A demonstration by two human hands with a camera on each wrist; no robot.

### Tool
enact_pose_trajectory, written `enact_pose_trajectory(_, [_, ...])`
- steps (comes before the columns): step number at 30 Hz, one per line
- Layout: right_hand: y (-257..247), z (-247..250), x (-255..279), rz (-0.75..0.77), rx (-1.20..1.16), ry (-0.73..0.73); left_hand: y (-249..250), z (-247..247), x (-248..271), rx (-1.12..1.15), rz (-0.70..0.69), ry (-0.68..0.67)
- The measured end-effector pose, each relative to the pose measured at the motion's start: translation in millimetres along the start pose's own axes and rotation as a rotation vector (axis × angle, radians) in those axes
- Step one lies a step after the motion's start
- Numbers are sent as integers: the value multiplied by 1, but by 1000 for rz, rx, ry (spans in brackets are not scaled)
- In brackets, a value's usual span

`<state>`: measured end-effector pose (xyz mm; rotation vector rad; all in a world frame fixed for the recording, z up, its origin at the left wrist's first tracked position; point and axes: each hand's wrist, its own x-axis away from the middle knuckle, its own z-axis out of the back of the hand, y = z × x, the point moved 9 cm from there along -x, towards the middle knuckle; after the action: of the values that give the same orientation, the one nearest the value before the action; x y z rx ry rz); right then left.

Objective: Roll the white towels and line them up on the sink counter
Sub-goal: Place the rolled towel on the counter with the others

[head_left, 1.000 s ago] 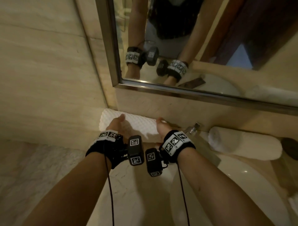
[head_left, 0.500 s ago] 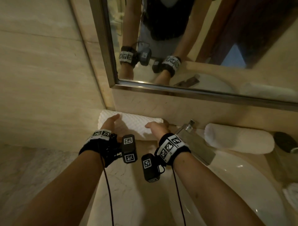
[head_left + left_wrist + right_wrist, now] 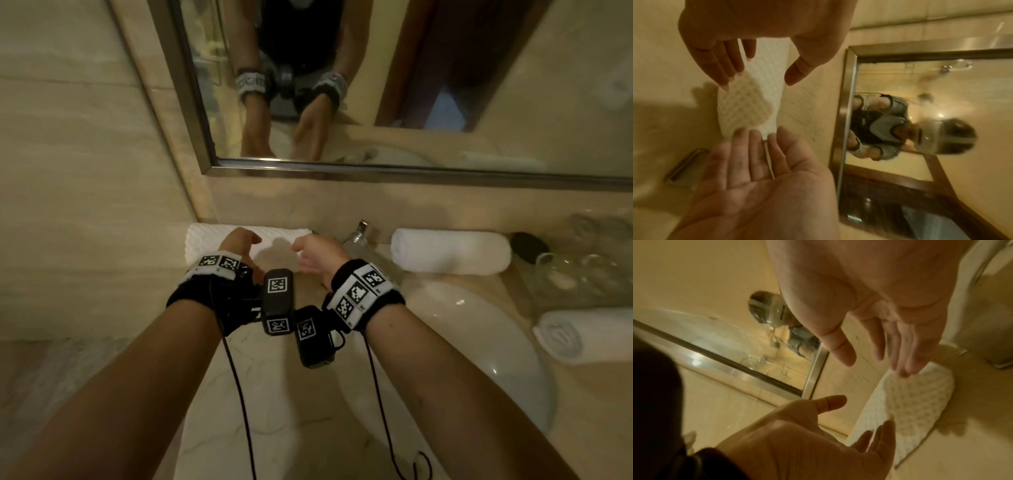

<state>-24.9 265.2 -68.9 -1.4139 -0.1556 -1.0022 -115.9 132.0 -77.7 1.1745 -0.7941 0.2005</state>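
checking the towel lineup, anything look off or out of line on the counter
One rolled towel lies at the right beside the basin, turned end-on, out of line with the textured towel and smooth rolled towel along the back wall. Nothing looks spilled or damaged.

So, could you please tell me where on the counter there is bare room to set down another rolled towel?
Bare counter lies in front of the waffle towel, left of the sink. Right of the sink it is crowded: a rolled towel, glasses and a second roll.

Both hands [image 3: 239, 241] [image 3: 317, 253] seemingly lifted off the waffle towel [image 3: 202, 240], palms facing.
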Motion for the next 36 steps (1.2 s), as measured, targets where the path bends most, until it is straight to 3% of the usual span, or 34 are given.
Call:
enact_pose_trajectory(2, [8, 8, 20, 20, -110, -65, 3, -21, 27, 201, 107, -33])
enact_pose_trajectory(4, [21, 27, 32, 24, -218, -52, 6, -43, 45, 260, 137, -83])
enact_pose_trajectory(10, [70, 126, 70, 23, -415, 146, 0, -121, 88, 273, 174, -258])
enact_pose_trajectory(19, [179, 296, 102, -59, -545, 333, -32, -279, 140, 170, 211, -389])
enact_pose_trajectory(22, [212, 352, 103, -95, -574, 416, -44, -331, 143, 150, 223, -379])
enact_pose_trajectory(25, [253, 438, 105, -122, -604, 502, -68, -413, 159, 93, 265, -398])
enact_pose_trajectory(30, [318, 554, 110, -312, -515, 596, -117, -505, 169, -55, 358, -401])
enact_pose_trajectory(33, [339, 590, 96, -378, -523, 575, -142, -541, 163, -40, 420, -417])
enact_pose_trajectory(36, [341, 596, 74, -363, -649, 504, -159, -560, 136, -13, 476, -357])
